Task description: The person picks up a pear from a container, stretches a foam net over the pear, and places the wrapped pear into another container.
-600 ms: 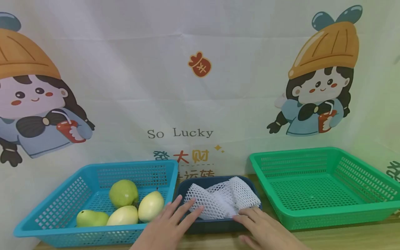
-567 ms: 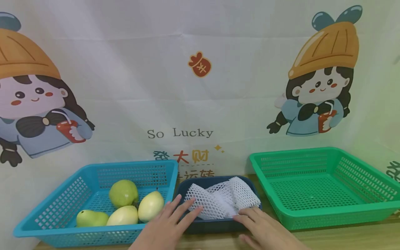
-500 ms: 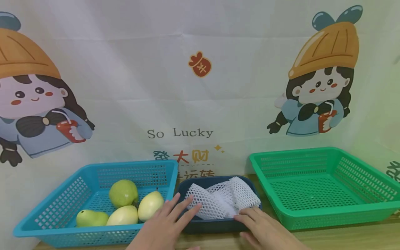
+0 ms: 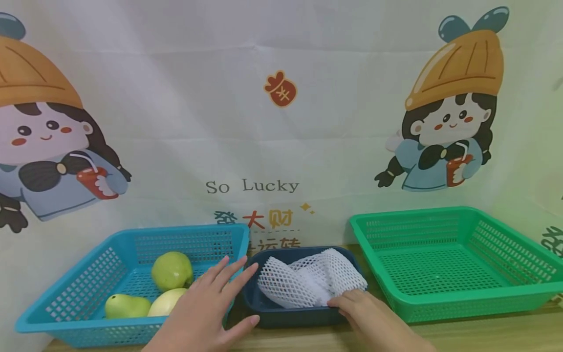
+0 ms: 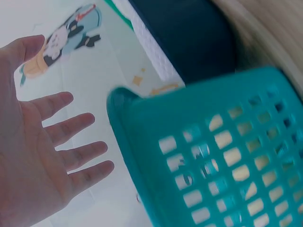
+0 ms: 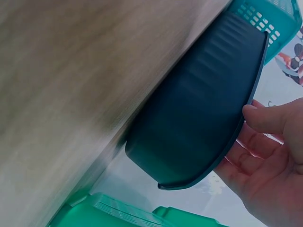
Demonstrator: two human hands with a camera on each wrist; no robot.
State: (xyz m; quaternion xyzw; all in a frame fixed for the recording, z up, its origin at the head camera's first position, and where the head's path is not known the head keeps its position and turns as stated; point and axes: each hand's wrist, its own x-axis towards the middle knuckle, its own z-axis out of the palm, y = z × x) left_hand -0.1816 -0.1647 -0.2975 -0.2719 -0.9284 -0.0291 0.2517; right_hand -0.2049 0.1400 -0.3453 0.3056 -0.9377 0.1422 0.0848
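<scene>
White foam netting (image 4: 283, 286) lies folded inside a dark blue tray (image 4: 303, 319), ahead of and between the two hands. Its folds reach up over the right end of the tray's rim. The tray's long axis runs left to right, toward the back of the desk (image 4: 484, 335), with its long front wall facing the person.

Of the two, the right hand (image 4: 367, 310) is nearer. It comes in from the tray's near right corner and grips the front rim there, thumb on the outer face and fingers bent over to the inner side, their tips beside the netting. Whether they also touch the netting cannot be told.

The left hand (image 4: 200, 303) is raised over the near right corner of a blue basket (image 4: 88, 326), back of the hand up, thumb out to the side, fingers straight and spread. It holds nothing, and its fingertips point past the tray's left end. The netting therefore lies to its right, apart from it.

Green and pale fruit (image 4: 171, 271) sits in the blue basket; a green basket (image 4: 479, 295) stands to the tray's right.
</scene>
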